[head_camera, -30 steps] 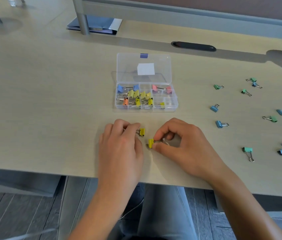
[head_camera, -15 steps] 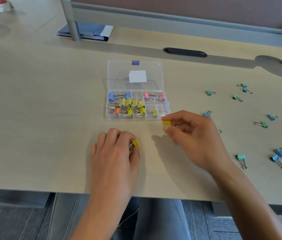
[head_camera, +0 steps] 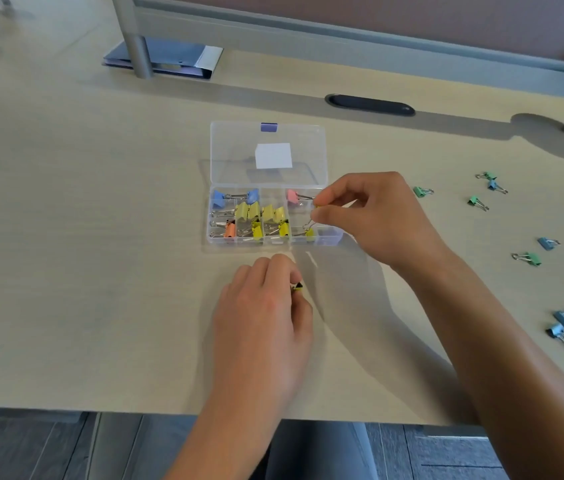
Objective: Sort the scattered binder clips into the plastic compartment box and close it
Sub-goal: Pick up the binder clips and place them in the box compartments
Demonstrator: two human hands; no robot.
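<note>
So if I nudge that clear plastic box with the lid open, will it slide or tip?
The box probably slides easily: it looks thin, light plastic on a smooth desk. Tipping seems unlikely, since it sits low and flat with the lid lying open behind it. The clips inside may rattle and shift.

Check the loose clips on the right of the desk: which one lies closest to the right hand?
The small green metal binder clip just beyond the right hand's knuckles. Every other loose green or blue clip lies farther right.

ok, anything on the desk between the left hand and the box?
Nothing. In the head view, only bare desk separates the left hand from the box.
</note>
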